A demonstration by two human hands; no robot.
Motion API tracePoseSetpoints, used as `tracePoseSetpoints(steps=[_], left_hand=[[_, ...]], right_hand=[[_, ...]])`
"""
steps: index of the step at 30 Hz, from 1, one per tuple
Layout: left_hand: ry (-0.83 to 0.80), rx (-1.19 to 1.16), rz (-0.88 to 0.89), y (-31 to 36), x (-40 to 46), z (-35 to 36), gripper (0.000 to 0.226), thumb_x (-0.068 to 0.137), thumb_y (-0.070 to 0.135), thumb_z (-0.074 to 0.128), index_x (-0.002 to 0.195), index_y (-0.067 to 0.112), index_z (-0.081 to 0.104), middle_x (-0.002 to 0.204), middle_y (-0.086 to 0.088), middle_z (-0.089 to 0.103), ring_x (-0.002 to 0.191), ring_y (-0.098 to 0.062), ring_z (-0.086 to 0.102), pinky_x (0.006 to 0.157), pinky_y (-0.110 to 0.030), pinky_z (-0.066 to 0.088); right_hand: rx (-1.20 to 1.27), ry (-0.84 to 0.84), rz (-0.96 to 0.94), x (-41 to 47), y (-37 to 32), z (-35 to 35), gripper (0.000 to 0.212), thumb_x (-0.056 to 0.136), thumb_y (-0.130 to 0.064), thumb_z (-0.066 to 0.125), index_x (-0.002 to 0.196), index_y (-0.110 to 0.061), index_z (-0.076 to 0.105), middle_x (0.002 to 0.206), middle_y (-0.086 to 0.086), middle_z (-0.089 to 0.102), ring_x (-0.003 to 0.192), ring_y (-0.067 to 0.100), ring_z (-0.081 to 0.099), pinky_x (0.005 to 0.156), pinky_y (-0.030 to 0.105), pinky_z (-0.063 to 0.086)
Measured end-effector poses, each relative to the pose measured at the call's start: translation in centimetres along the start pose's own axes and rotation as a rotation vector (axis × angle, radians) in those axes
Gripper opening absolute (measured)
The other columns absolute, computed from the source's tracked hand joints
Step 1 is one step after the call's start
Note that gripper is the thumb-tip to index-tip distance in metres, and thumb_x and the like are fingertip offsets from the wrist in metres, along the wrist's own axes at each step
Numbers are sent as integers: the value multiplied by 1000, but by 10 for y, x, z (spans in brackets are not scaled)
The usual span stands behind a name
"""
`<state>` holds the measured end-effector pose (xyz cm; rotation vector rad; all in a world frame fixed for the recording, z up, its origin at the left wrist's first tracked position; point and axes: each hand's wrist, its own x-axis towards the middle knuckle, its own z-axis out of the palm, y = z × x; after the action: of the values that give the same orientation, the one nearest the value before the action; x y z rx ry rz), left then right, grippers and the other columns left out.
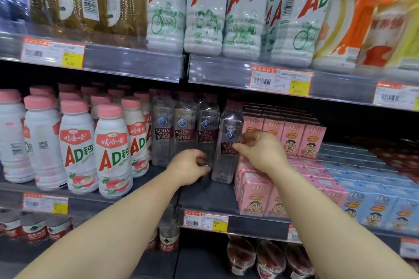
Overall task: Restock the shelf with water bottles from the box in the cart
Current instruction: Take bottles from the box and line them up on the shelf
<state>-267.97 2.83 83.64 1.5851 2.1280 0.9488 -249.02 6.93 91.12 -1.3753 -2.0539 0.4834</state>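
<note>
- Front bottle [226, 142]: clear, square-shouldered plastic, dark red band reading SODA, pale pink cap; upright on the shelf [204, 197], forward of its row, right side just beside the pink cartons [254, 192]. Likely being squared up, label outward, to open a new facing.
- Right hand [260, 152]: fingers curled, thumb and fingertips pinching the front bottle at label height; a light grip high on the body, suited to twisting or nudging rather than lifting.
- Left hand [189, 169]: fingers curled round the foot of the next bottle [207, 133], just left of the front bottle; probably steadying the row so nothing tips. Whether it also touches the front bottle cannot be told.
- Soda row [172, 136]: same clear bottles, three faces showing, more behind in shadow; thin glossy walls, flat sides that pack flush, likely slippery and easy to dent.
- Milk bottles [111, 152]: white opaque, waisted, pink caps, red-and-green AD print; touching the soda row on the left.
- Pink cartons: matt card, cartoon face, stacked in blocks; blue cartons [374, 206] beyond.
- Shelf: dark smooth deck, clear plastic price rail [206, 222] along the edge; bare strip in front of the soda row, room for further bottles.
- Upper shelf [136, 63]: large white AD bottles [204, 7].
- Box and cart: out of view.
</note>
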Motion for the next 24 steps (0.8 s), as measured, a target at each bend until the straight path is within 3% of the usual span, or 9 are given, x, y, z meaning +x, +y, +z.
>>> tracePoseSetpoints(steps=[6, 8, 10, 12, 14, 17, 20, 24], left_hand=[[215, 43, 20, 6, -8, 0, 33, 89, 27, 65, 119, 14, 66, 113, -4, 72, 104, -23, 65, 91, -34, 53], [239, 28, 36, 6, -10, -2, 29, 89, 25, 64, 116, 14, 67, 111, -4, 72, 103, -23, 66, 90, -35, 54], [234, 14, 52, 5, -13, -3, 27, 89, 24, 65, 114, 13, 67, 108, -4, 72, 101, -23, 66, 89, -34, 53], [208, 0, 64, 2, -15, -4, 27, 90, 22, 65, 115, 12, 67, 108, -4, 71, 101, -22, 65, 90, -32, 52], [167, -13, 75, -1, -18, -5, 29, 90, 21, 65, 117, 11, 66, 109, -3, 71, 101, -20, 65, 90, -28, 51], [114, -52, 96, -7, -22, -4, 32, 90, 22, 66, 120, 11, 64, 110, -3, 70, 102, -17, 65, 87, -22, 48], [75, -73, 87, -8, -23, 0, 39, 87, 26, 71, 122, 12, 63, 112, -1, 69, 102, -15, 64, 90, -23, 49], [95, -16, 47, -3, -23, 8, 44, 79, 37, 77, 115, 14, 67, 109, 0, 72, 99, -15, 67, 88, -26, 52]], right_hand=[[171, 138, -43, 8, -11, -2, 54, 79, -48, 71, 125, -26, 55, 94, -5, 66, 89, 24, 67, 76, 35, 55], [220, 255, -111, 12, -20, -6, 54, 84, -47, 66, 131, -24, 52, 95, -1, 64, 99, 26, 63, 83, 34, 52], [169, 318, -177, 21, -33, -10, 55, 87, -49, 61, 134, -20, 52, 114, 8, 65, 116, 32, 55, 97, 38, 46], [-48, 230, -161, 33, -49, -14, 61, 91, -56, 49, 139, -18, 47, 138, 14, 54, 130, 36, 45, 107, 39, 38], [-230, 68, -130, 41, -65, -18, 69, 92, -64, 37, 146, -21, 37, 149, 12, 43, 137, 35, 38, 112, 40, 33], [-312, -101, -204, 46, -85, -21, 66, 94, -62, 35, 149, -25, 33, 152, 8, 40, 135, 31, 42, 110, 35, 35], [-275, -283, -260, 51, -97, -22, 60, 100, -49, 38, 152, -23, 26, 156, 6, 33, 139, 25, 37, 109, 29, 30], [-322, -332, -351, 64, -104, -19, 52, 101, -36, 42, 149, -18, 33, 151, 9, 40, 134, 26, 42, 106, 29, 32]])
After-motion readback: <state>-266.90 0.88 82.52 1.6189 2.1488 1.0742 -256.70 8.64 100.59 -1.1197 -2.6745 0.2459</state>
